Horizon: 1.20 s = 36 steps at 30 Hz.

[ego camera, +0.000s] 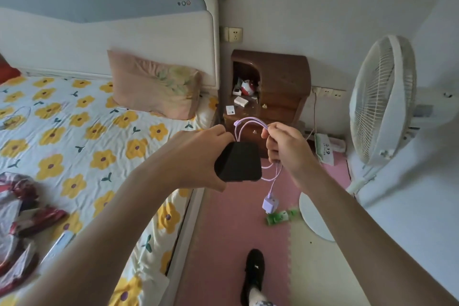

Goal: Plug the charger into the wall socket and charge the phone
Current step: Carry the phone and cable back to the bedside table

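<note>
My left hand (pixel 198 156) grips a black phone (pixel 238 161), held flat in front of me above the floor beside the bed. My right hand (pixel 285 146) pinches a looped lilac charging cable (pixel 250 123) just right of the phone. One cable end with a small connector (pixel 237 122) arcs over the phone's far edge. The lilac charger plug (pixel 270 204) dangles from the cable below my right hand. A cream wall socket (pixel 234 35) sits on the wall above a brown bedside cabinet (pixel 280 87). More sockets (pixel 329 92) line the wall right of the cabinet.
A bed with a yellow-flower sheet (pixel 87 144) and a pink pillow (pixel 154 84) lies at left. A white standing fan (pixel 382 99) stands at right. A green object (pixel 280 216) lies on the pink floor mat (pixel 223 218). My black shoe (pixel 254 273) is below.
</note>
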Each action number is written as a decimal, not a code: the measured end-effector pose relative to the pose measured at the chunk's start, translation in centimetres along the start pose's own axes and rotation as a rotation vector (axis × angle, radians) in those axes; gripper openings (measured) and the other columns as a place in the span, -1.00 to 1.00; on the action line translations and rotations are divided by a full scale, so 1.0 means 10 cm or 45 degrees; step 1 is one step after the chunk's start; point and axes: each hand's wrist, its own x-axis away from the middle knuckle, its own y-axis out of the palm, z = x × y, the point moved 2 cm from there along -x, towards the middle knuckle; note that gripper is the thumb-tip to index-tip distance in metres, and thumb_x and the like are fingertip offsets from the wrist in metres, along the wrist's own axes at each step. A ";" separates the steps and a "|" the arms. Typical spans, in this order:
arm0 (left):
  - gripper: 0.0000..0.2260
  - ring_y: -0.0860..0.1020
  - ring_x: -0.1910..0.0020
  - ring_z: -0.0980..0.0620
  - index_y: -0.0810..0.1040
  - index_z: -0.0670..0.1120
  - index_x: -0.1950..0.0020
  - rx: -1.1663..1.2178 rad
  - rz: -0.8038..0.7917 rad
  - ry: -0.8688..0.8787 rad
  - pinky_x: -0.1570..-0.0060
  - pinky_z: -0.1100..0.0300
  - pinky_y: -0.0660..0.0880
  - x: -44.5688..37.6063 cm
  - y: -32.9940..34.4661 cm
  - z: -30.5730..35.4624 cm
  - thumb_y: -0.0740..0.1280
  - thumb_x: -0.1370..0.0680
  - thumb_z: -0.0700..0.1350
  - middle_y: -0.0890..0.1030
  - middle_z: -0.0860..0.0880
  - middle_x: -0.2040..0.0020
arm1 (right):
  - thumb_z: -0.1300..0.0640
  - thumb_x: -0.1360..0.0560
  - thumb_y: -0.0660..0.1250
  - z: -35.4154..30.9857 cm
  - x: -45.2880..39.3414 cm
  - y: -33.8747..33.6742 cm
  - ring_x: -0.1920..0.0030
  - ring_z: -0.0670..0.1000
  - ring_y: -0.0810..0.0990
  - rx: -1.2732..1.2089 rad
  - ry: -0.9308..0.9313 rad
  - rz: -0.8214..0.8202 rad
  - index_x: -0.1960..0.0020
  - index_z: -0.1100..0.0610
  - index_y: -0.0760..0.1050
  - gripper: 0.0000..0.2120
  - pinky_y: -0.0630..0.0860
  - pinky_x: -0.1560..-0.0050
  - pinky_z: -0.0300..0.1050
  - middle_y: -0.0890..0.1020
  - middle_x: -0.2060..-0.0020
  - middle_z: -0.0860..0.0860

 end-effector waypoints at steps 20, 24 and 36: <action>-0.47 0.37 0.35 0.22 0.41 0.13 -0.13 0.032 0.049 -0.106 0.43 0.35 0.29 -2.30 -0.28 -1.11 0.38 -0.23 0.26 0.39 0.16 0.12 | 0.22 -0.68 0.06 -0.38 -2.79 -0.29 0.58 -0.14 0.28 -0.137 0.050 -0.145 0.21 0.17 0.46 -0.67 0.27 0.51 -0.29 0.34 0.56 -0.07; -0.46 0.37 0.34 0.22 0.40 0.13 -0.14 0.042 0.017 -0.104 0.44 0.37 0.23 -2.68 -0.20 -1.45 0.36 -0.22 0.28 0.38 0.17 0.13 | 0.20 -0.66 0.07 -0.39 -3.25 -0.20 0.55 -0.12 0.27 -0.101 0.067 -0.141 0.19 0.18 0.46 -0.69 0.26 0.48 -0.27 0.32 0.55 -0.07; -0.47 0.47 0.29 0.11 0.43 0.10 -0.13 0.051 0.060 0.014 0.44 0.28 0.33 -4.11 -0.33 -2.86 0.36 -0.22 0.24 0.40 0.13 0.10 | 0.16 -0.67 0.07 -0.76 -4.94 0.10 0.53 -0.13 0.28 0.000 0.067 0.015 0.20 0.12 0.48 -0.68 0.27 0.43 -0.19 0.34 0.54 -0.10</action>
